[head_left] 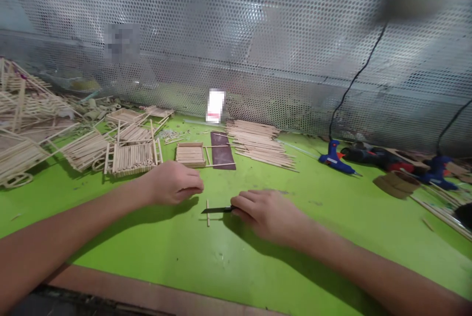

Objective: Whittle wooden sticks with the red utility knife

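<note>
My right hand (271,215) is closed around the handle of a craft knife (217,210), whose dark blade points left. Under or against the blade, a short thin wooden stick (208,220) lies on the green tabletop (177,247); whether the edge touches it I cannot tell. To the left and slightly farther back, my left hand (179,183) hovers with its fingers curled together; anything between them is hidden. Just beyond that hand sits a small rectangular stick tray (190,154), with two long sticks reaching right from it over a dark brown strip (222,151).
Bundled wooden sticks (260,144) lie at the back. Stick-built carts (134,156) crowd the left side. On the right are a blue glue gun (335,157) with a hanging black cord, a second glue gun (438,172) and a tape roll (396,184). A perforated metal screen (236,36) closes the back.
</note>
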`<act>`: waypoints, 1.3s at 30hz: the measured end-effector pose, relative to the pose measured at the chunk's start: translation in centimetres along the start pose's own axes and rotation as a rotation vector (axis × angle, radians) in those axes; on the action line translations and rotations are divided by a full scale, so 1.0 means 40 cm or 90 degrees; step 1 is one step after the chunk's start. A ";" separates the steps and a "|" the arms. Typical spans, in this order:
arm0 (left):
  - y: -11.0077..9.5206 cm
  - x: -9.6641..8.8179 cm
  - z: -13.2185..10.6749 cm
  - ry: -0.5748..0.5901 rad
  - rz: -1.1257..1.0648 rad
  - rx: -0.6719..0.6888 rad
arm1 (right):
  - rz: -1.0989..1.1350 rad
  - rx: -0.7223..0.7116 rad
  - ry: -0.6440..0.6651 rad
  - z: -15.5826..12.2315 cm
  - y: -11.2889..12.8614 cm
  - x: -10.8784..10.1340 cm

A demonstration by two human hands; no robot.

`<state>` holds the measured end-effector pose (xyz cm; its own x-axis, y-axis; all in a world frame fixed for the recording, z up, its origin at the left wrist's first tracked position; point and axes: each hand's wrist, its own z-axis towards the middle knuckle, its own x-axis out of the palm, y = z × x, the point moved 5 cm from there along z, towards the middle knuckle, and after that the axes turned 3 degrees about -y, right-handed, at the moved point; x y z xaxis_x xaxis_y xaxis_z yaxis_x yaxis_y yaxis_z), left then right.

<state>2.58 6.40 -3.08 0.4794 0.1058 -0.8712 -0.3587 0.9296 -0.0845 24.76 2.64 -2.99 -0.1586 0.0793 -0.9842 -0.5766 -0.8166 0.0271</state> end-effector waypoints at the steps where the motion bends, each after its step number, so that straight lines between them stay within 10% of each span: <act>1: -0.005 0.000 0.003 0.001 -0.008 0.004 | -0.003 -0.020 -0.009 0.001 0.010 0.003; 19: -0.061 0.025 0.014 0.117 -0.050 0.011 | -0.020 -0.082 -0.035 0.005 0.037 0.022; 39: -0.060 0.038 0.018 0.039 -0.004 0.070 | -0.038 -0.093 -0.048 0.003 0.040 0.021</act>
<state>4.76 4.58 -3.86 0.4307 0.0809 -0.8989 -0.2638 0.9638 -0.0396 23.62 1.45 -3.74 -0.1900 0.1683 -0.9672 -0.4648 -0.8832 -0.0624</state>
